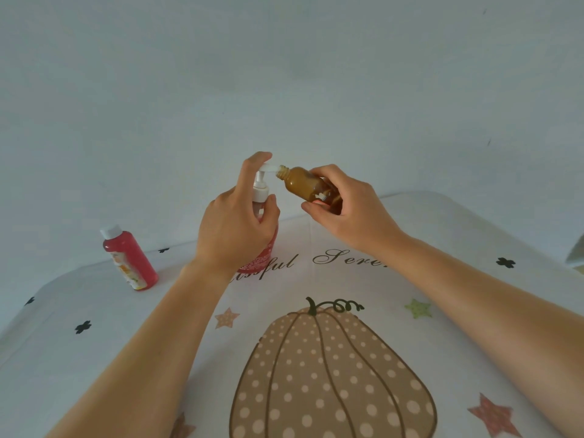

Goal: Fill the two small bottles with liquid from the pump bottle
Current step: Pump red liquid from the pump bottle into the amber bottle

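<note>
White pumpkin-print surface: red plastic pump bottle upright, left hand fingers curled round it, forefinger atop pump. Capped small red bottle stands far left. Right hand fingers pinch tilted amber small bottle, mouth at spout.

We log the red plastic pump bottle upright on the pumpkin-print tablecloth, mid-table. Just right of its spout, our right hand holds the small amber bottle tilted above the cloth, mouth at the nozzle. The small red white-capped bottle stands well left.
</note>
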`<action>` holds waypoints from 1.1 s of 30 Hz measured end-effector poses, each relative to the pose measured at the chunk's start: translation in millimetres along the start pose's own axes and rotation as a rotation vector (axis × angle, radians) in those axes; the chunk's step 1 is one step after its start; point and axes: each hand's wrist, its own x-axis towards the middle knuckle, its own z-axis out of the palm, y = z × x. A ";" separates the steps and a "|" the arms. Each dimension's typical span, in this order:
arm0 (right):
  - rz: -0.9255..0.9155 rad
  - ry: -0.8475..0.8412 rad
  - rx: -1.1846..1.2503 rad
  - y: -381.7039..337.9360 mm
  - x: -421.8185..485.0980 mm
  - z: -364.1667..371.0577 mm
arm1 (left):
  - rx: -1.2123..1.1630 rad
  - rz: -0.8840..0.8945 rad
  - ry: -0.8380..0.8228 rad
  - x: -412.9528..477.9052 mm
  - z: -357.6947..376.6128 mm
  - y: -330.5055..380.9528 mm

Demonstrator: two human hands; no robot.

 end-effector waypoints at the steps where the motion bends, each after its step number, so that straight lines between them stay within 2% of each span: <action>1: 0.001 0.000 0.000 0.3 0.2 -0.1 | -0.002 0.000 0.000 0.2 0.2 0.2; 33: -0.014 0.019 0.002 -0.8 -0.2 -0.6 | -0.026 -0.001 0.008 0.7 1.4 -1.0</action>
